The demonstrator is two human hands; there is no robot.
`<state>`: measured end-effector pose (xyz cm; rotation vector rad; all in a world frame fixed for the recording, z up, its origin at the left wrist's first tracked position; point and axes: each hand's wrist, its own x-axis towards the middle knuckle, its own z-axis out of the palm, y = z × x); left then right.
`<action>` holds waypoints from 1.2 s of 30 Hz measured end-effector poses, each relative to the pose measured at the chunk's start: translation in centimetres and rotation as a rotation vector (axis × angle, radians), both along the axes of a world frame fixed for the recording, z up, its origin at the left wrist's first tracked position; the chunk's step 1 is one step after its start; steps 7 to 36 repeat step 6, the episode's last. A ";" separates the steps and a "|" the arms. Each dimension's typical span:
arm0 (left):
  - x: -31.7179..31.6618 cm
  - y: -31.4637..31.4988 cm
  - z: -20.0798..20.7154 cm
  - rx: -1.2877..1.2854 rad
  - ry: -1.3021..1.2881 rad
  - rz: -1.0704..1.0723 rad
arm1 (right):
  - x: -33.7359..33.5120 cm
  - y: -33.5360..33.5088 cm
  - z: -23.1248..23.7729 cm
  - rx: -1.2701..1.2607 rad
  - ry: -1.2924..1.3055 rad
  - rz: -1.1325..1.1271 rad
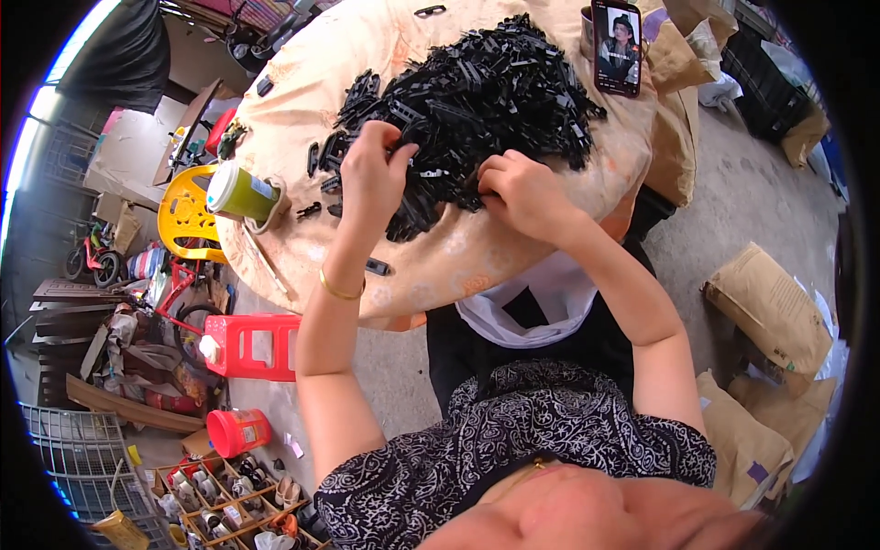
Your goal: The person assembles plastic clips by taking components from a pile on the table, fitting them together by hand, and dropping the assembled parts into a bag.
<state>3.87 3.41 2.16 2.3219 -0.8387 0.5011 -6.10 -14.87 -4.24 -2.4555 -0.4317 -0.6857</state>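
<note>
A large heap of small black plastic parts (486, 82) covers the far middle of the round table. My left hand (374, 174) is at the heap's left side, fingers curled with the thumb against them. At the near edge of the heap, my right hand (522, 192) is closed, its fingertips bent down among the black parts. Whatever either hand grips is hidden by the fingers or blends into the dark pile. Several loose black parts lie left of my left hand, and one single black piece (377, 267) lies near the table's front edge.
A green cup with a white lid (240, 192) stands on the cloth-covered table (440, 275) at left. A phone (617, 50) leans at the far right. A white bag (536, 316) hangs open below the front edge. Brown paper sacks (770, 302) stand at right.
</note>
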 end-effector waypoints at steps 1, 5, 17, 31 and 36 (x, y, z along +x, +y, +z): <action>-1.0 -0.1 0.4 -0.110 0.138 -0.020 | -0.1 -0.1 0.1 -0.001 0.003 -0.003; -2.0 1.3 -1.6 -0.578 0.877 -0.290 | -0.1 0.0 0.8 0.217 0.114 -0.012; -2.0 1.4 -1.6 -0.579 0.878 -0.287 | -0.3 0.2 0.9 0.415 0.209 -0.064; -2.0 1.4 -1.6 -0.579 0.878 -0.287 | -0.3 0.2 0.9 0.415 0.209 -0.064; -2.0 1.4 -1.6 -0.579 0.878 -0.287 | -0.3 0.2 0.9 0.415 0.209 -0.064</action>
